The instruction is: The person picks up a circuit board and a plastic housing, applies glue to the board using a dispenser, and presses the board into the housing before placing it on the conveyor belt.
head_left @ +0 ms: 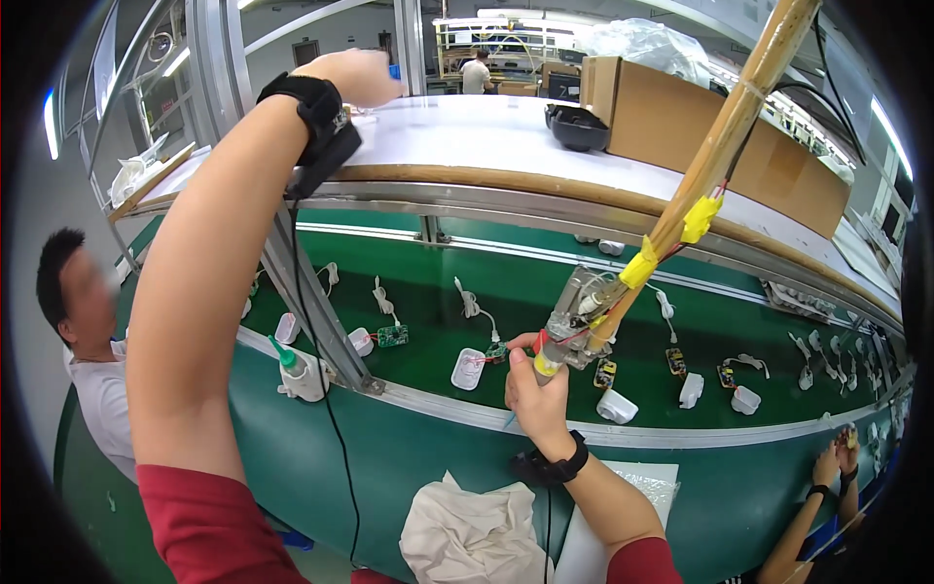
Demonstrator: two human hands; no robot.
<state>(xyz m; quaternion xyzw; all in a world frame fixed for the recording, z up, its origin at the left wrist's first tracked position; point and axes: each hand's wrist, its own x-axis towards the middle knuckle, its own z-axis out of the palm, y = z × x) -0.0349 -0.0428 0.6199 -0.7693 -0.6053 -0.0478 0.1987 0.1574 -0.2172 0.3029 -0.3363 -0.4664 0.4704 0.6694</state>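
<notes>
My left hand [358, 78] reaches over the white upper shelf [467, 127]. Its fingers curl away from view, and a small blue piece [394, 72] shows beside them; what they hold is hidden. Lower down, my right hand [541, 389] is closed round a slim tool with a yellow-banded handle [548, 364], close against a metal bracket [576, 316] on a slanting wooden pole [715, 156]. Just left of that hand lie a white plastic housing [468, 369] and a small green circuit board [496, 352], with a white cable [471, 303] behind. Black bands circle both wrists.
More boards, white housings and cables line the green conveyor [438, 370]. A white bottle with a green nozzle [304, 374] stands at left. A crumpled cloth [477, 533] lies in front. The shelf carries a cardboard box [720, 136] and black tray [578, 127]. People work on both sides.
</notes>
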